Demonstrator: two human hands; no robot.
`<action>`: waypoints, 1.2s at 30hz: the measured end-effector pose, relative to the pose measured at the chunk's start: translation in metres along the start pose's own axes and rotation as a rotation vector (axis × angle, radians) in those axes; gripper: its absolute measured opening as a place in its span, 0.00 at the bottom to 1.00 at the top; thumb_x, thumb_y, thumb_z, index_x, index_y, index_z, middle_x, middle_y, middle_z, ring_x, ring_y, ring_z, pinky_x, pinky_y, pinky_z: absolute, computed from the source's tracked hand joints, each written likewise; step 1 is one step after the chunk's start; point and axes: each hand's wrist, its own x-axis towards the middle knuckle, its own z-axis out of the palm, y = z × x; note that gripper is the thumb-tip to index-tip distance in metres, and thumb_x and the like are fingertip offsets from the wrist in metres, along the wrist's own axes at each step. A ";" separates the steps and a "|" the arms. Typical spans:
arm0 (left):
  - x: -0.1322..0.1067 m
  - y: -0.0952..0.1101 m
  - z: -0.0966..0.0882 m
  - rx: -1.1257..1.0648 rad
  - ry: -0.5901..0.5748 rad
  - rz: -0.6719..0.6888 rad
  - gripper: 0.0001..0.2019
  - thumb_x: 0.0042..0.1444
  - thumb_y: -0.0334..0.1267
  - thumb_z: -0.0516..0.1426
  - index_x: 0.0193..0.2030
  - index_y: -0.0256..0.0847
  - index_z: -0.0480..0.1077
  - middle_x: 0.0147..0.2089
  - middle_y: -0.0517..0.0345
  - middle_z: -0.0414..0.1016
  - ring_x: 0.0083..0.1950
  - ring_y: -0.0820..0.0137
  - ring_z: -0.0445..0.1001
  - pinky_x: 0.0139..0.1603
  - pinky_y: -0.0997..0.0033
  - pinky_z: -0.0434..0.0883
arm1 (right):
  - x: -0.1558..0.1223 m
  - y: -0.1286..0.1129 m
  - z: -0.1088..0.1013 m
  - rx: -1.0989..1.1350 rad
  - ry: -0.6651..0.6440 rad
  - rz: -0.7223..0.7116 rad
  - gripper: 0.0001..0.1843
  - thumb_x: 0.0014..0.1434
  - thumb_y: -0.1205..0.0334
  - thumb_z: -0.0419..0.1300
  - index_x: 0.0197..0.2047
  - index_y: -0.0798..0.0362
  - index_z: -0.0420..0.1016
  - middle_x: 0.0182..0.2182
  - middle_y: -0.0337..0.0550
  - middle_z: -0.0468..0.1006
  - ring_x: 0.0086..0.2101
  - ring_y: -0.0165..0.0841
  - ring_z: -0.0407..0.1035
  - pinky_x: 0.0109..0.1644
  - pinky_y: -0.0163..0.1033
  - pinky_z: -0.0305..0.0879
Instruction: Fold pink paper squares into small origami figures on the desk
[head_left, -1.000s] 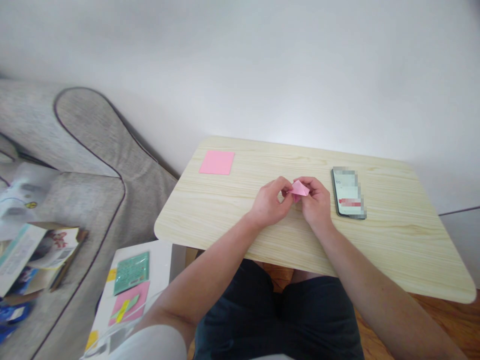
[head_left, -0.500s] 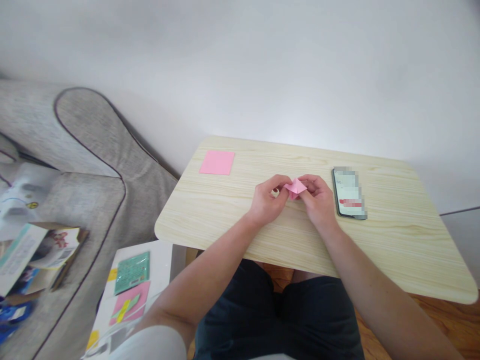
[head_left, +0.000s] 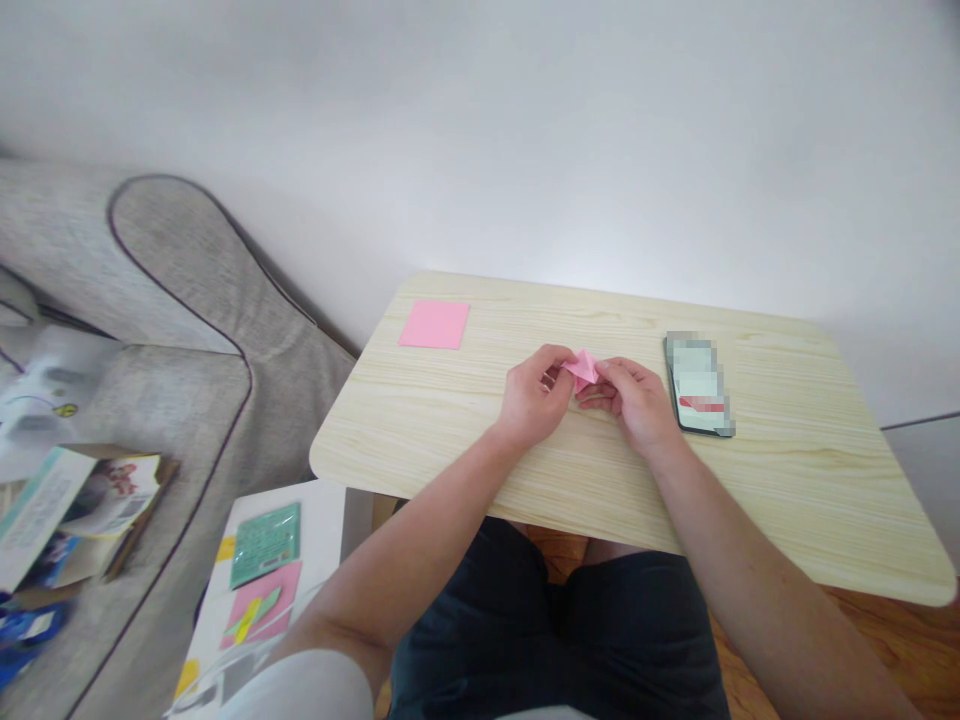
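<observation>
A small piece of folded pink paper (head_left: 584, 368) is held between my two hands, just over the light wooden table (head_left: 465, 450). My left hand (head_left: 534, 393) pinches its left side between thumb and fingers. On the other side, my right hand (head_left: 636, 400) grips the right edge with thumb and forefinger, the other fingers curled beneath. Parts of the paper are hidden behind my fingers. Toward the table's far left corner lies a flat pink paper square (head_left: 434, 325). A phone (head_left: 697, 385) with a lit, partly blurred screen rests right of my right hand.
Left of the table stands a grey sofa (head_left: 292, 400) with an opened cardboard box (head_left: 82, 510) on it. A white surface (head_left: 322, 520) beside my left arm carries a green packet (head_left: 266, 543) and pink paper sheets (head_left: 281, 580). The wall (head_left: 562, 150) rises behind the table.
The folded pink paper has turned and shifted slightly left. My right hand has changed its grip, its thumb now on the paper's right edge. My left hand keeps its pinch.
</observation>
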 end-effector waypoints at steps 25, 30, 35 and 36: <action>0.008 -0.002 0.000 -0.225 -0.029 -0.139 0.09 0.60 0.36 0.63 0.46 0.42 0.72 0.38 0.58 0.83 0.41 0.70 0.82 0.45 0.70 0.74 | -0.006 0.001 0.002 -0.249 0.128 -0.256 0.15 0.59 0.47 0.70 0.41 0.49 0.80 0.29 0.39 0.82 0.29 0.33 0.75 0.34 0.39 0.76; 0.008 -0.001 -0.002 -0.173 -0.010 -0.135 0.07 0.61 0.39 0.64 0.43 0.40 0.76 0.41 0.55 0.83 0.42 0.70 0.81 0.46 0.69 0.74 | -0.008 0.000 0.002 -0.307 0.125 -0.316 0.12 0.60 0.51 0.69 0.41 0.49 0.81 0.30 0.39 0.82 0.31 0.33 0.75 0.36 0.39 0.73; 0.010 0.000 -0.003 -0.167 -0.019 -0.142 0.10 0.61 0.44 0.64 0.41 0.40 0.79 0.39 0.55 0.82 0.39 0.71 0.77 0.40 0.72 0.72 | -0.009 0.000 -0.001 -0.358 0.112 -0.345 0.12 0.61 0.50 0.69 0.40 0.49 0.81 0.31 0.39 0.81 0.32 0.34 0.75 0.38 0.40 0.73; 0.010 0.001 -0.004 -0.162 -0.019 -0.144 0.10 0.60 0.44 0.64 0.40 0.40 0.79 0.39 0.56 0.82 0.38 0.71 0.77 0.39 0.72 0.72 | -0.009 0.000 -0.001 -0.363 0.113 -0.346 0.12 0.60 0.50 0.69 0.40 0.49 0.81 0.31 0.39 0.81 0.32 0.34 0.75 0.38 0.41 0.73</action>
